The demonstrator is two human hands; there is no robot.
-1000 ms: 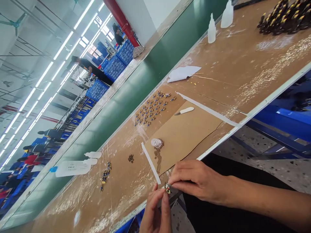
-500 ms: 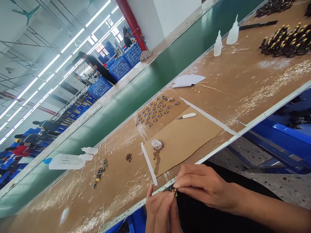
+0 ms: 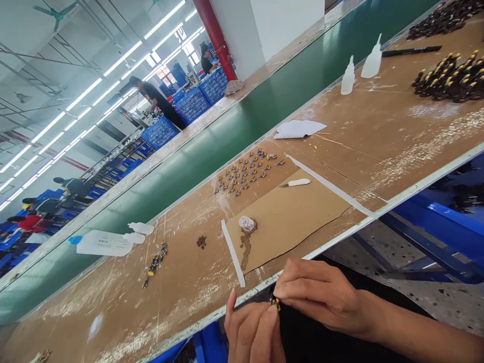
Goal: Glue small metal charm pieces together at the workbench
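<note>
Just below the table's front edge, my left hand [image 3: 252, 330] pinches a tiny figurine [image 3: 275, 303] with dark, red and yellowish spots. My right hand [image 3: 319, 293] is closed in a pinch right against it; whatever sits between its fingertips is hidden. Beyond the hands lies a brown cardboard sheet [image 3: 298, 219], bearing a small whitish lump or cap [image 3: 247, 225] with a wet stain and a white-handled knife [image 3: 298, 182]. Many blue-and-gold small figurines [image 3: 247, 171] are spread behind the sheet. Left of it rest a little pile of dark small pieces [image 3: 201, 242] and a short row of figurines [image 3: 156, 261].
A large white bottle [image 3: 104, 243] lies at the left beside smaller ones. Two dropper bottles [image 3: 348, 78] stand at the back right, near a heap of dark yellow-tipped pieces [image 3: 449, 78]. A green conveyor belt [image 3: 212, 136] runs behind the table. Co-workers appear farther off.
The view has shifted slightly, so the table contents sit a little differently in frame. Both hands stay together at the figurine, with the fingers moving only a little.
</note>
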